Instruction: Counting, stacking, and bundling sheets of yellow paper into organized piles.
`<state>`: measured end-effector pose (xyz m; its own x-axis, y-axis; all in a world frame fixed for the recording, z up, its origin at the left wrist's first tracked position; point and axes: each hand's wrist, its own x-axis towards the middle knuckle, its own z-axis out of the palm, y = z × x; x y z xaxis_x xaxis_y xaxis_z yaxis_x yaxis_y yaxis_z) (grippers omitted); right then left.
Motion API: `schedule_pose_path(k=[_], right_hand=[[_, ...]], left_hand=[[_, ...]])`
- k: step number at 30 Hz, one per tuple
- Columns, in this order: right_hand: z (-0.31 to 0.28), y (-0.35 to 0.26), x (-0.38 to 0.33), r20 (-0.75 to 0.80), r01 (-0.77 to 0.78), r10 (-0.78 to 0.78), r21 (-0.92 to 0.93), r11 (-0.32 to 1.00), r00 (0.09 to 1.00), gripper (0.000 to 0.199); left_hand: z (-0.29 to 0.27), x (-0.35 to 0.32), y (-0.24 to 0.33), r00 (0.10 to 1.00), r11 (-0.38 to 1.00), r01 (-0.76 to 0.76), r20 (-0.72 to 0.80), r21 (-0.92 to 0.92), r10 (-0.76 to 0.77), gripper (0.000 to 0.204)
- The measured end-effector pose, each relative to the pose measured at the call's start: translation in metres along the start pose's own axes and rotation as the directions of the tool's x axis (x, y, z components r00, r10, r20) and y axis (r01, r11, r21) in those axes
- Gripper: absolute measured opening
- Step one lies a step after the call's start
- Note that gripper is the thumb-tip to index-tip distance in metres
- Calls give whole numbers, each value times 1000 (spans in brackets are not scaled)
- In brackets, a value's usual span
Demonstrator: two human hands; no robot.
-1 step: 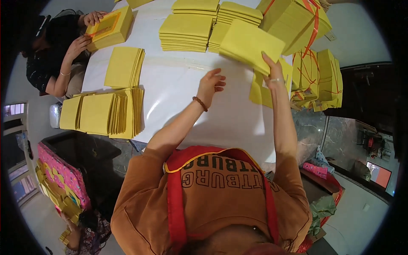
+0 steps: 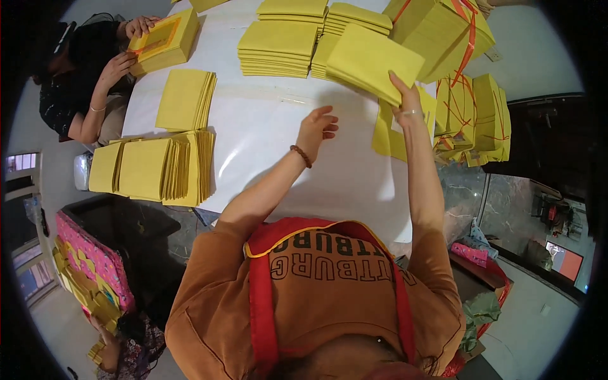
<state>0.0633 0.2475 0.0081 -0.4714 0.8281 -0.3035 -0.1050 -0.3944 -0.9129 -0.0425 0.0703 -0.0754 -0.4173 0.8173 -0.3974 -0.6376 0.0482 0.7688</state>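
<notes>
My right hand (image 2: 408, 104) grips the right end of a thin stack of yellow folded paper (image 2: 373, 60), thumb on top and fingers hidden beneath. The stack is tilted above the table, partly covering other yellow stacks behind it. Over the middle of the white table my left hand (image 2: 316, 130) hovers with fingers apart and slightly curled, nothing in it. Below the right hand lies a flat yellow sheet (image 2: 387, 140). Neat piles of yellow folded paper (image 2: 277, 49) stand just beyond the hands.
More yellow paper stacks (image 2: 144, 166) stand on the left side of the white table (image 2: 253, 171). At the far left a co-worker's hands (image 2: 120, 66) rest on a yellow block. Large yellow bundles (image 2: 437, 38) with red straps fill the far right, with more bundles (image 2: 491, 117) beyond the edge.
The yellow stack in my right hand has shifted slightly away from me. My left hand has moved a little nearer to me.
</notes>
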Motion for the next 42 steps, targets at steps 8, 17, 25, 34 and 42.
schedule_pose_path(k=[8,17,25,34,42], right_hand=[[16,20,82,0,-167,167,-26,986,986,37],[-6,43,115,124,-321,333,-107,941,935,32],[-11,39,123,157,-456,460,-63,888,874,34],[-13,37,103,90,-356,354,-2,935,931,32],[-6,32,59,83,81,-56,-339,937,995,41]], left_hand=[[17,54,-11,973,964,-91,-229,-248,33,48],[27,120,18,933,875,-67,-342,-479,-116,52],[50,143,21,860,809,-209,-497,-549,-115,55],[84,123,27,790,836,-390,-607,-386,88,84],[56,98,-8,920,830,-258,-389,-494,54,64]])
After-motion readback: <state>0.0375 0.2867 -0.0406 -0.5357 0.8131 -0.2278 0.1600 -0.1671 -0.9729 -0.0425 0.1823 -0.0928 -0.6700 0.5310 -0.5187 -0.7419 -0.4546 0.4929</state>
